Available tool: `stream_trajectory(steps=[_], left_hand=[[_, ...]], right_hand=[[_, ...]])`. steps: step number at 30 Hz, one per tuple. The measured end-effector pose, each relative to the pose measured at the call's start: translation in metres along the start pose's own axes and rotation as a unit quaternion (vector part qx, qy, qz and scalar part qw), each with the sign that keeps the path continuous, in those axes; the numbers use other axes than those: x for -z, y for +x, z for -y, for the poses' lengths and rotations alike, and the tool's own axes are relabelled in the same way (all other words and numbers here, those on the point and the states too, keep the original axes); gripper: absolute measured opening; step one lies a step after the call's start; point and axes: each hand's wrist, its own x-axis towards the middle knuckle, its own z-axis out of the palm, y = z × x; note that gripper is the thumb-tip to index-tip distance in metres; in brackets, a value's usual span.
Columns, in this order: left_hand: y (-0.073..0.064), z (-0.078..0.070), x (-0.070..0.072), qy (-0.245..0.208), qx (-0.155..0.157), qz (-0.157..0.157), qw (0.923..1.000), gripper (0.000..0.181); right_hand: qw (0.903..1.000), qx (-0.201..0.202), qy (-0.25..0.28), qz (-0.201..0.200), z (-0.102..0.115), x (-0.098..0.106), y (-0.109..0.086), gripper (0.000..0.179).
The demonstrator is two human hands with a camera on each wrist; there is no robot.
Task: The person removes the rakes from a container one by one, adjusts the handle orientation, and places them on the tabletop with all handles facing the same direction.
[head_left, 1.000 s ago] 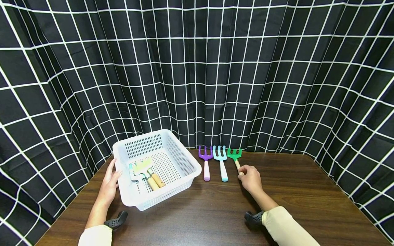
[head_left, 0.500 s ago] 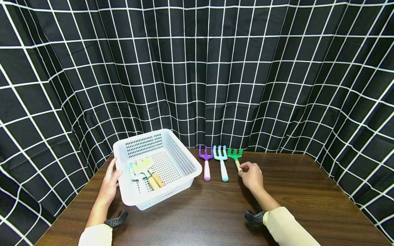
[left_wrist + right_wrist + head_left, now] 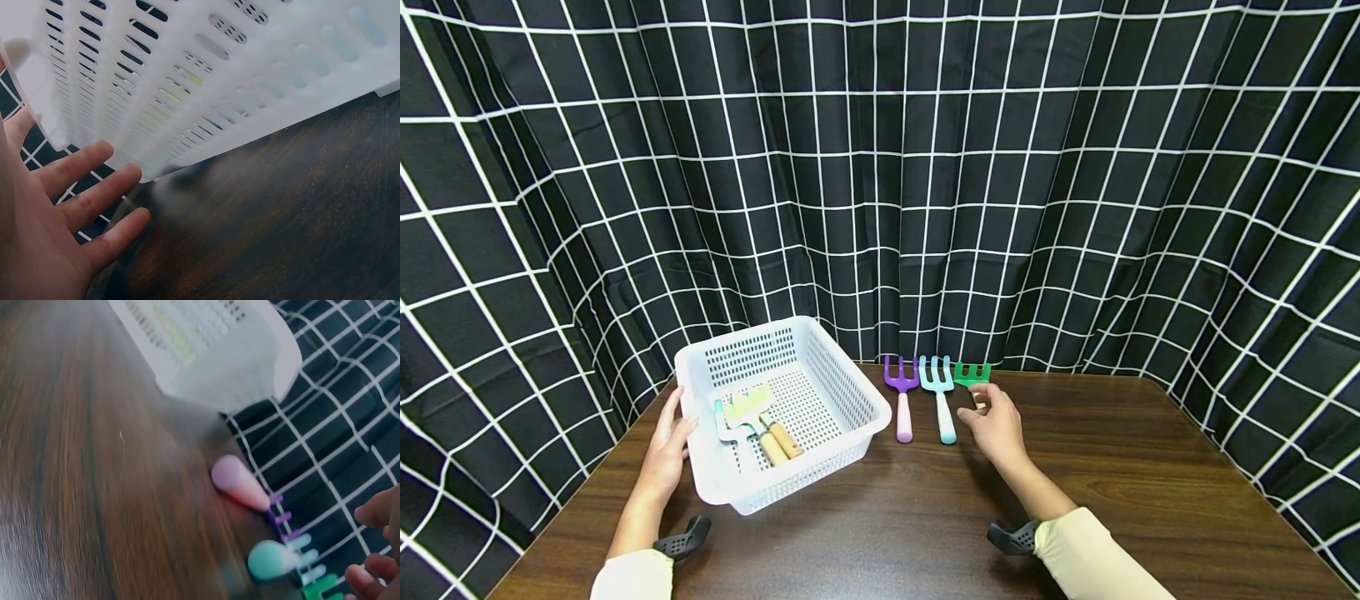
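Note:
My left hand touches the left rim of a white perforated plastic basket, its fingers straight and spread along the outer wall. Inside lie small tools with wooden handles; one has a pale green head. To the right of the basket, three small hand forks lie in a row: a purple one with a pink handle, a light blue one and a green one. My right hand hovers over the green fork's wooden handle, thumb and fingers apart, holding nothing; it covers most of that handle.
A brown wooden table carries everything. Behind it hangs a black curtain with a white grid, close to the fork tines. Each wrist wears a black strap device.
My right hand has let go of the green fork's handle, spread its thumb and fingers, and shifted slightly left and forward. My left hand and the basket stay in place.

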Motion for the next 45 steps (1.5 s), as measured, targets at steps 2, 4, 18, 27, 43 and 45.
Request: stream_trajectory(steps=[2,4,18,27,43,45], left_hand=[[0.0,0.0,0.0,0.001,0.001,0.001,1.0,0.058],[0.0,-0.001,0.0,0.0,0.001,0.002,1.0,0.058],[-0.001,-0.003,-0.001,0.005,-0.006,0.003,1.0,0.059],[0.0,-0.001,-0.001,-0.001,-0.011,0.0,0.9999,0.058],[0.0,0.0,0.0,-0.003,-0.015,-0.003,0.9999,0.059],[0.0,0.0,0.0,-0.003,-0.018,-0.003,0.9998,0.059]], right_hand=[[0.9999,0.002,0.012,0.001,0.007,-0.002,-0.002,0.042],[0.9997,0.006,0.024,0.001,0.014,-0.003,-0.003,0.043],[0.9955,0.049,0.076,0.027,0.05,-0.014,-0.01,0.039],[0.9828,0.12,0.139,0.016,0.07,-0.03,-0.016,0.041],[0.9617,0.186,0.181,0.089,0.118,-0.058,-0.025,0.038],[0.9573,0.199,0.189,0.091,0.124,-0.062,-0.025,0.041]])
